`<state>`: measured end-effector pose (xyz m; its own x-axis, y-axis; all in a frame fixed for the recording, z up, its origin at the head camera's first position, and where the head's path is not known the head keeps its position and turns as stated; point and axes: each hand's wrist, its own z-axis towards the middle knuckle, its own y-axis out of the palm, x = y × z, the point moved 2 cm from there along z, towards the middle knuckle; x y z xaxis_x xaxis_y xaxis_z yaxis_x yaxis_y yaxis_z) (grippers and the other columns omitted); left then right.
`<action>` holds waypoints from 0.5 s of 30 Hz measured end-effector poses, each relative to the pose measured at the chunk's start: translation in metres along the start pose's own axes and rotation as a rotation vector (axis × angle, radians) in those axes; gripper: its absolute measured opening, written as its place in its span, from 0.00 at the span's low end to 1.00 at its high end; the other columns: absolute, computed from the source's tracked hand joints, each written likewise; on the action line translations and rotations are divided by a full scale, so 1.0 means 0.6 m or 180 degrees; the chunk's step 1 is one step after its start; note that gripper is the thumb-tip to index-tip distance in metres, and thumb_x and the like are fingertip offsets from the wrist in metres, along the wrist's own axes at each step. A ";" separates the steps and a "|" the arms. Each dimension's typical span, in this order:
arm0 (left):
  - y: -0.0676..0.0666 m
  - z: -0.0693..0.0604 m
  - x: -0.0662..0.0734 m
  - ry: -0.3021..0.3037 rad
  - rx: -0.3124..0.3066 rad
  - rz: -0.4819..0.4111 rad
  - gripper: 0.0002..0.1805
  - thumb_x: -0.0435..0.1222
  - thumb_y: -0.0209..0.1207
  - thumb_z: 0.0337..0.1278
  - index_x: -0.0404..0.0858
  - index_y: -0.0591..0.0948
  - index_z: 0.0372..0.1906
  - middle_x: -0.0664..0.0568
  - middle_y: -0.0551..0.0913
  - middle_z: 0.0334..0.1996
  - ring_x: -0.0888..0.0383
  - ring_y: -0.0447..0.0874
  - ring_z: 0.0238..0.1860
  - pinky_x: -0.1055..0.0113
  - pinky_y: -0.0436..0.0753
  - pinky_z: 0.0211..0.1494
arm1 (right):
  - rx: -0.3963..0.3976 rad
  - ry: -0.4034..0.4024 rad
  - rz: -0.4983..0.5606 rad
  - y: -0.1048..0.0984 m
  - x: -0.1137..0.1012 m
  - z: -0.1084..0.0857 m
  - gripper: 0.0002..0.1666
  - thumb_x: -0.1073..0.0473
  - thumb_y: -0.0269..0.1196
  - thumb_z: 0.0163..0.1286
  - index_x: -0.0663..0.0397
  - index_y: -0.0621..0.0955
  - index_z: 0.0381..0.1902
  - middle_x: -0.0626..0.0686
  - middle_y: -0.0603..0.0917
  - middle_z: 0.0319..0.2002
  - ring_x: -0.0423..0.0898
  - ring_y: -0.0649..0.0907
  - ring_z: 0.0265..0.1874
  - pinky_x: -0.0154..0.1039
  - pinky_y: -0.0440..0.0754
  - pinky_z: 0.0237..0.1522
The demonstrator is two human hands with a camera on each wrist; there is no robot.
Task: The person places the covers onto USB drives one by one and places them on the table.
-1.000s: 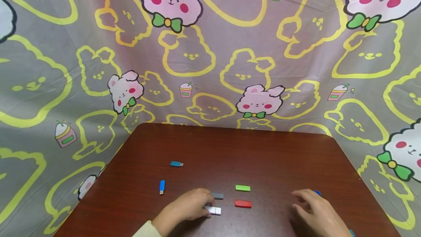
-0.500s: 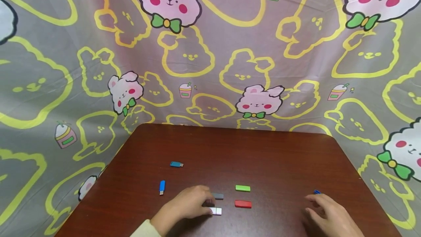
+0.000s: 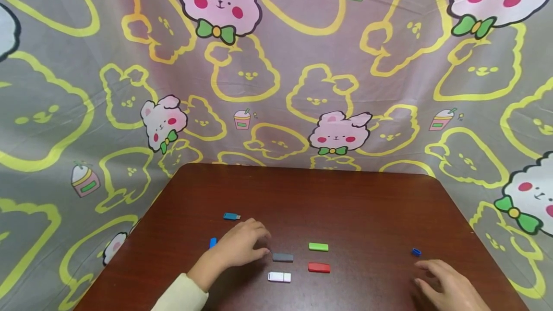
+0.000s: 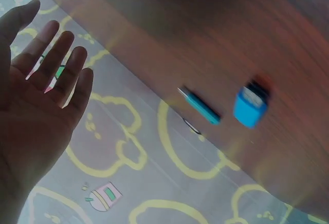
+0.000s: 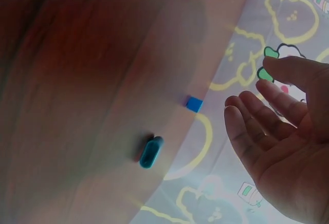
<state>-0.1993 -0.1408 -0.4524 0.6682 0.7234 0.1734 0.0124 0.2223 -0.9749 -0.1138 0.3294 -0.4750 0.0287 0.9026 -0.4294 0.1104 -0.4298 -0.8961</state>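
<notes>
My left hand (image 3: 242, 244) is just left of a dark grey USB stick (image 3: 282, 257), fingers relaxed and holding nothing. Below it lies a capped white USB stick (image 3: 279, 277). Partly covered by the left hand is a blue USB stick (image 3: 213, 242); beyond it is a teal USB stick (image 3: 231, 216) with its metal plug bare. My right hand (image 3: 447, 284) hovers at the right with fingers spread loosely, and nothing is in it. Nearest to it is a small blue cap (image 3: 416, 252). A teal cap (image 5: 151, 152) shows in the right wrist view.
A green USB stick (image 3: 318, 247) and a red USB stick (image 3: 318, 267) lie mid-table between the hands. The brown table (image 3: 328, 196) has rounded far corners. Patterned cloth (image 3: 276, 76) hangs behind it and along both sides.
My left hand has let go of the white USB stick and moved up and left, now partly covering the blue one. My right hand has shifted right, leaving the blue cap in full view.
</notes>
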 end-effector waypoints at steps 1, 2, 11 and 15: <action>-0.002 0.000 -0.006 -0.0044 0.0002 0.0002 0.15 0.46 0.69 0.59 0.45 0.86 0.48 0.59 0.85 0.46 0.58 0.78 0.51 0.55 0.78 0.57 | -0.0016 0.0011 -0.0010 0.000 0.002 0.000 0.23 0.54 0.73 0.61 0.60 0.82 0.50 0.54 0.84 0.46 0.53 0.85 0.41 0.50 0.85 0.40; -0.003 -0.001 -0.011 -0.0084 0.0012 0.0003 0.15 0.46 0.69 0.59 0.45 0.86 0.48 0.58 0.85 0.47 0.57 0.79 0.52 0.53 0.77 0.59 | -0.0027 0.0017 -0.0020 0.001 0.005 0.000 0.23 0.53 0.73 0.61 0.60 0.82 0.50 0.54 0.83 0.45 0.53 0.85 0.41 0.51 0.85 0.40; -0.008 -0.001 -0.060 -0.0296 0.0140 -0.0033 0.17 0.44 0.68 0.59 0.43 0.85 0.52 0.55 0.85 0.49 0.55 0.79 0.53 0.52 0.77 0.58 | 0.0009 -0.0112 -0.0133 0.004 0.027 0.004 0.22 0.54 0.74 0.60 0.59 0.83 0.49 0.53 0.84 0.45 0.52 0.85 0.41 0.49 0.85 0.41; -0.009 -0.002 -0.082 -0.0430 0.0166 -0.0070 0.17 0.43 0.68 0.59 0.42 0.85 0.52 0.54 0.85 0.50 0.53 0.78 0.55 0.50 0.76 0.60 | -0.0148 -0.0059 -0.0191 0.003 0.034 0.009 0.25 0.51 0.74 0.59 0.60 0.83 0.49 0.53 0.84 0.45 0.54 0.84 0.44 0.53 0.84 0.44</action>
<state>-0.2312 -0.1786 -0.4557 0.5619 0.7986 0.2155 -0.0151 0.2703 -0.9626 -0.1184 0.3472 -0.4860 0.0024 0.9260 -0.3776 0.1572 -0.3732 -0.9143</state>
